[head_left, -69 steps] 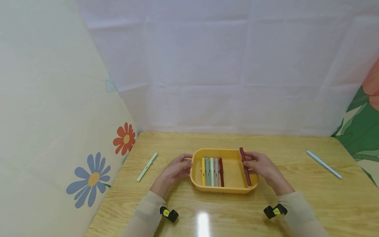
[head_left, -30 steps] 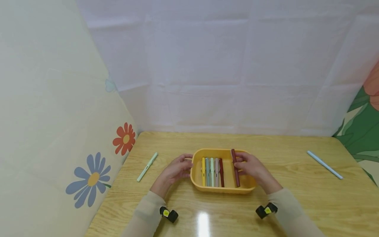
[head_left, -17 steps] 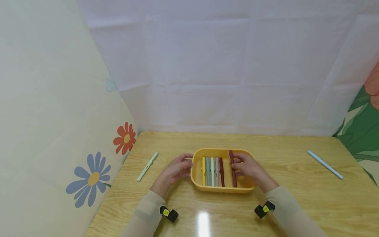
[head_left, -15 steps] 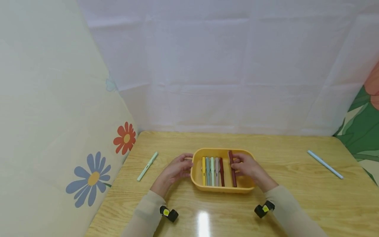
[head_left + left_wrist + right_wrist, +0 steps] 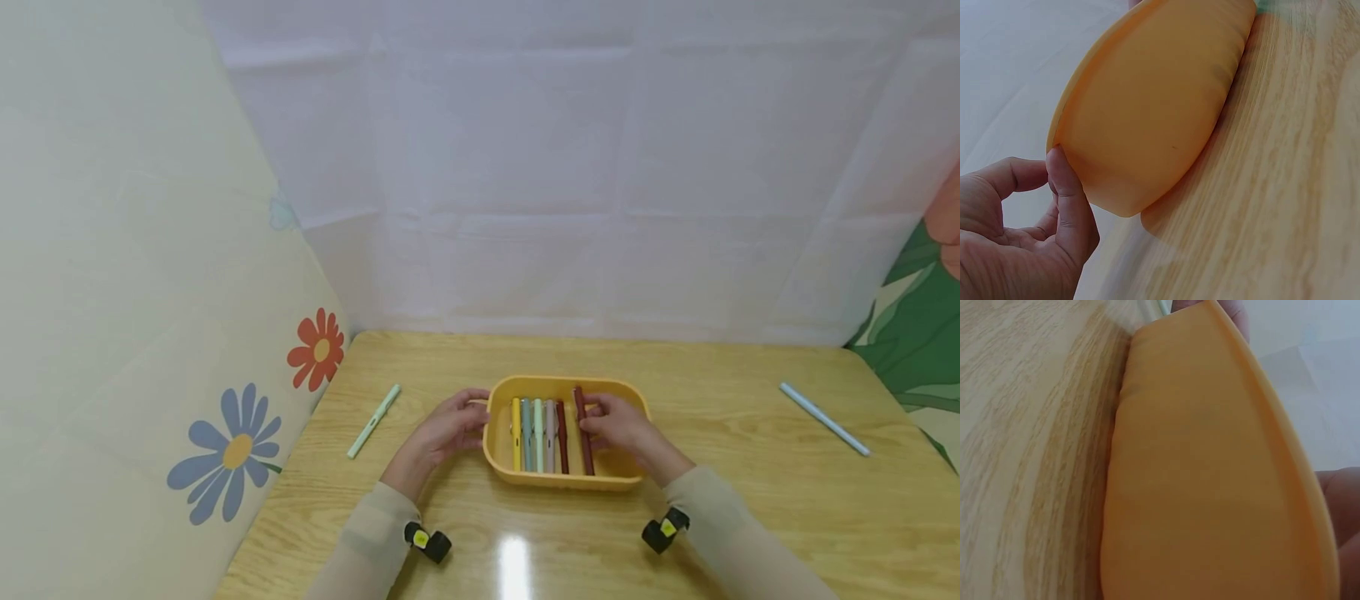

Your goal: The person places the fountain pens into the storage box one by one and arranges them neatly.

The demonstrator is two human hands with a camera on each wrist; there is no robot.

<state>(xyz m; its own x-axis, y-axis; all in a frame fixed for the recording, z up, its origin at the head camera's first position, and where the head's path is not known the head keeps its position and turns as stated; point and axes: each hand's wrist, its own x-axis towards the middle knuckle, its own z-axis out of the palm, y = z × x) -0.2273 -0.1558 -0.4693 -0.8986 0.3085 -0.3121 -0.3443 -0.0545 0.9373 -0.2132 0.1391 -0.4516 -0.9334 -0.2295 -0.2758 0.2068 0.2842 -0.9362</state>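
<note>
A yellow plastic box point(image 5: 566, 482) sits on the table in the head view. Its left end is pinched at the rim by my left hand point(image 5: 448, 427), thumb and fingertips showing in the left wrist view. My right hand point(image 5: 621, 428) reaches inside the box and holds a dark red pen point(image 5: 587, 450), nearly parallel to the row. That row holds a yellow pen point(image 5: 516, 433), a grey-blue pen point(image 5: 527, 435), a mint pen point(image 5: 538, 435), a mauve pen point(image 5: 551, 437) and another dark red pen point(image 5: 563, 440). In the right wrist view the box wall point(image 5: 1191, 456) hides most of the right hand.
A light green pen point(image 5: 373, 422) lies on the wooden table point(image 5: 720, 392) left of the box. Far to the right lies a light blue pen point(image 5: 823, 418). A white cloth point(image 5: 517, 250) hangs behind the table, with a flowered panel point(image 5: 217, 333) at the left.
My right hand has carried the held dark red pen leftward and lower, from the box's right end toward the row. My left hand has stayed at the rim.
</note>
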